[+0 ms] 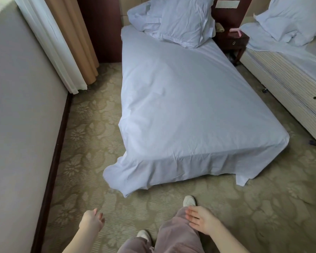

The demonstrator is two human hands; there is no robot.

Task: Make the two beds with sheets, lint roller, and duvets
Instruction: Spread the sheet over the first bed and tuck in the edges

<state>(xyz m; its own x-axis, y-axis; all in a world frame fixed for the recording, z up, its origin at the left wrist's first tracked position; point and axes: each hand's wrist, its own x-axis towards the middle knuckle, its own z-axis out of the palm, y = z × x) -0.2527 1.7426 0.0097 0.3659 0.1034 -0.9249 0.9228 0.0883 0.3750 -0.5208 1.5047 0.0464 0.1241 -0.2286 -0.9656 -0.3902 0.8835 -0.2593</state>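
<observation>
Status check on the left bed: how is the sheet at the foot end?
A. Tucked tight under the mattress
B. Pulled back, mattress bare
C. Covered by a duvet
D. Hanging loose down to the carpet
D: the sheet drapes untucked over the foot end, and its loose corners lie on the carpet.

Floral olive carpet (pixel 91 143) covers the floor, with a grey wall (pixel 22 106) at nine o'clock, tan curtains (pixel 75 33) at eleven, and a dark nightstand (pixel 226 42) at one.
</observation>
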